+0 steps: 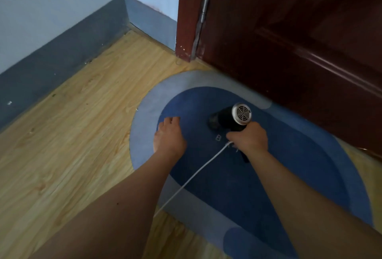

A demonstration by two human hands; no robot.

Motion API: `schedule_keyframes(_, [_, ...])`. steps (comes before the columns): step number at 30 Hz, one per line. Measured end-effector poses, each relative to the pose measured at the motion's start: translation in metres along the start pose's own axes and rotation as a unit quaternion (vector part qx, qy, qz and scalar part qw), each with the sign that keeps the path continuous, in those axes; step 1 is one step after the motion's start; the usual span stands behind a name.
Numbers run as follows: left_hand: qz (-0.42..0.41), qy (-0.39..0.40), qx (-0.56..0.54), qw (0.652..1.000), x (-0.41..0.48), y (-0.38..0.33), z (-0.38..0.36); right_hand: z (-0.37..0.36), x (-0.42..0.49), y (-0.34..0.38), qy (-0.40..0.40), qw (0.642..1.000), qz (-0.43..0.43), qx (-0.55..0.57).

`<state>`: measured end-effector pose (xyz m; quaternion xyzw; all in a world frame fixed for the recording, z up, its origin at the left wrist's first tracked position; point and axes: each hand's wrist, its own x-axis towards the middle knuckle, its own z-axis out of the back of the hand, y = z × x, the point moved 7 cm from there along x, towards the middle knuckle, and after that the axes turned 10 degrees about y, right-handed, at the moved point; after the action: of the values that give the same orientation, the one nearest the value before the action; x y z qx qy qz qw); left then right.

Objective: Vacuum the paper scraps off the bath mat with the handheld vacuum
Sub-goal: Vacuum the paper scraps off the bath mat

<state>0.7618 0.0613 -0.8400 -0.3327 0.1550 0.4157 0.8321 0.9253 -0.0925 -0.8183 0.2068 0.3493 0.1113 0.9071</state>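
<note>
Bath mat [142, 134] on wood floor [72, 134], edge against dark red door [289, 41]; white cord [194, 176] trailing across mat. Paper scraps hard to make out in blur. Right hand [249, 136] fingers wrapped round handheld vacuum [229, 118] grip, nozzle down on mat's dark blue centre. Left hand [170, 136] palm down on mat, fingers loosely bent, holding nothing.

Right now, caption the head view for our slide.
The right hand grips a handheld vacuum aimed at the bath mat; left hand rests on it.
</note>
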Motion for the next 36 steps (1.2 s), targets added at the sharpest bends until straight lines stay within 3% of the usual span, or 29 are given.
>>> schedule_keyframes(6, [-0.042,0.020,-0.002,0.999,-0.010,-0.034,-0.019,0.057,0.003,-0.074,-0.059,0.993,-0.087,0.057])
schedule_keyframes(12, [-0.064,0.027,0.011,0.998,-0.020,-0.061,-0.030,0.071,-0.011,-0.126,-0.037,0.972,-0.162,0.165])
schedule_keyframes(16, [-0.081,0.031,0.008,0.996,-0.028,-0.083,-0.034,0.051,-0.024,-0.136,0.066,0.904,-0.171,0.387])
schedule_keyframes(22, [-0.108,0.021,0.017,0.994,-0.045,-0.114,-0.032,0.046,-0.049,-0.121,0.142,0.804,-0.137,0.560])
schedule_keyframes(26, [-0.120,0.008,0.021,0.992,-0.052,-0.123,-0.027,0.050,-0.058,-0.117,0.162,0.809,-0.130,0.550])
schedule_keyframes(31, [-0.132,-0.005,0.026,0.991,-0.061,-0.131,-0.022,0.059,-0.069,-0.118,0.129,0.833,-0.114,0.526])
schedule_keyframes(36, [-0.141,-0.018,0.019,0.990,-0.065,-0.136,-0.019,0.062,-0.076,-0.119,0.138,0.805,-0.087,0.571])
